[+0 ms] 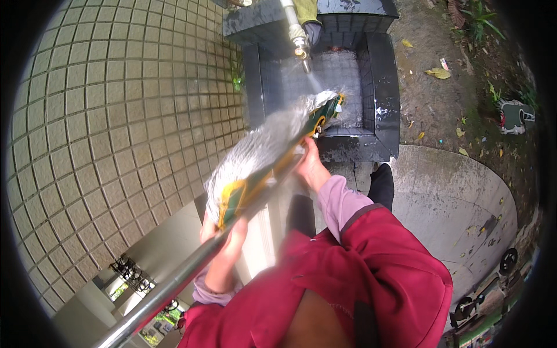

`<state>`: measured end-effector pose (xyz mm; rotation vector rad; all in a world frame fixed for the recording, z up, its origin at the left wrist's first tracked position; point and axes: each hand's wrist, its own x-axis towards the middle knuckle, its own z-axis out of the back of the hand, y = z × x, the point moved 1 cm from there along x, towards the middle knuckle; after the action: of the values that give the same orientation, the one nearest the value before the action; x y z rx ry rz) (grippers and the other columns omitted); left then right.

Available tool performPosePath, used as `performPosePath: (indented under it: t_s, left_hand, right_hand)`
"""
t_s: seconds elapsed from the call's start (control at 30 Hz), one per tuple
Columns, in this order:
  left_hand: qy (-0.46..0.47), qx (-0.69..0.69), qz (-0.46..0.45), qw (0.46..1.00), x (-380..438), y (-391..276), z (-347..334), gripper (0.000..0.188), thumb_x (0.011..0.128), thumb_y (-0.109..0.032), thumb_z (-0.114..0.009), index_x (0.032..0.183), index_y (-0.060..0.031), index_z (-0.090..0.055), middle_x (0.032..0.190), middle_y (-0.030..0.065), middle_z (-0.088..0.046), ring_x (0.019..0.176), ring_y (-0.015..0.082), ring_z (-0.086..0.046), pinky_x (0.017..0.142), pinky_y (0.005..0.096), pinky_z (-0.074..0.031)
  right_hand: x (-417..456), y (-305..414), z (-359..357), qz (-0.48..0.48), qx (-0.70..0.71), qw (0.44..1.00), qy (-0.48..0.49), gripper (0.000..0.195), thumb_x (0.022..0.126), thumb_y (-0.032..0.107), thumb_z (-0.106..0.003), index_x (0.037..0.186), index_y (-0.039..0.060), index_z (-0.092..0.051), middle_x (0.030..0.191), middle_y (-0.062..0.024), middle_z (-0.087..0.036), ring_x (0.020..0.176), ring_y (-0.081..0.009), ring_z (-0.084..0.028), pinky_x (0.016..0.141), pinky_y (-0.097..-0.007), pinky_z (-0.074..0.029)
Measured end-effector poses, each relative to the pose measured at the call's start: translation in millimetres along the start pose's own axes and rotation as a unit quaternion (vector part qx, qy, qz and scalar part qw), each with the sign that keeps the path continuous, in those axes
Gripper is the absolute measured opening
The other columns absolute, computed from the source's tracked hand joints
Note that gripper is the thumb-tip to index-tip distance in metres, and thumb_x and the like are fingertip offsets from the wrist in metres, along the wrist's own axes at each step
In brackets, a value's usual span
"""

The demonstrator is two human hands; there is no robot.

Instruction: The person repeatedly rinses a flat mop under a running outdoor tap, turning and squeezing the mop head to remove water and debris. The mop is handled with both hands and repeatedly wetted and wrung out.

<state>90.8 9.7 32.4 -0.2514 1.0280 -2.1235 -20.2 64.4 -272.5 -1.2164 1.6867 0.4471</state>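
Observation:
A flat mop head with white strands [256,150] and a green and yellow backing [252,191] slants across the middle of the view, partly blurred. My left hand [226,239] grips its near end, where the metal pole [161,282] passes. Around the backing's edge, nearer the far end, my right hand [311,163] is closed. A metal tap [300,45] sprays water toward the mop's far tip, which reaches over a dark tiled sink [383,95]. The fingers under the mop head are partly hidden.
A tiled wall [126,117] rises along the left. Right of the sink lies soil with fallen leaves [437,73] and a green and white object [517,116]. Pale paving [444,209] spreads below it. A yellow-green cloth [307,11] hangs behind the tap.

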Motion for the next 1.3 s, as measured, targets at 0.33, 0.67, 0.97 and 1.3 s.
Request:
performPosePath:
  t_s: [0.33,0.67,0.97,1.3]
  left_hand:
    - [-0.096,-0.107,-0.050,0.988,-60,-6,110,0.055,0.069,-0.016,-0.066,0.114,0.0072,-0.044,0.084,0.0127,-0.057,0.058,0.0156,-0.055,0.049,0.0252,-0.048]
    - [-0.248,-0.054,-0.168,0.953,-104,-103,219,0.071,0.069,-0.029,-0.051,0.125,0.0114,-0.035,0.121,0.0270,-0.044,0.113,0.0330,-0.046,0.098,0.0441,-0.035]
    - [-0.299,0.178,-0.357,0.867,-65,-87,199,0.052,0.074,-0.022,-0.051,0.115,0.0093,-0.046,0.112,0.0248,-0.047,0.101,0.0325,-0.046,0.087,0.0444,-0.037]
    - [-0.067,-0.120,0.077,0.987,44,1,-62,0.037,0.074,-0.016,-0.067,0.105,-0.0006,-0.054,0.092,0.0080,-0.058,0.078,0.0124,-0.054,0.068,0.0278,-0.045]
  right_hand:
    - [-68,-75,-15,-0.057,0.058,0.996,0.031,0.059,0.080,0.057,-0.047,0.121,0.0145,-0.046,0.119,-0.0103,-0.051,0.114,-0.0296,-0.043,0.096,-0.0508,-0.031]
    - [-215,-117,-78,-0.095,0.005,0.994,0.048,0.051,0.086,0.044,-0.052,0.122,0.0109,-0.038,0.117,-0.0060,-0.049,0.108,-0.0188,-0.048,0.093,-0.0333,-0.042]
    - [-204,-65,-98,-0.062,-0.071,0.995,0.037,0.054,0.083,0.037,-0.058,0.123,0.0085,-0.035,0.118,-0.0071,-0.046,0.107,-0.0199,-0.048,0.092,-0.0389,-0.041]
    - [-14,105,-50,0.015,-0.098,0.993,-0.059,0.031,0.081,0.027,-0.051,0.106,0.0084,-0.051,0.105,-0.0106,-0.057,0.098,-0.0292,-0.055,0.088,-0.0517,-0.041]
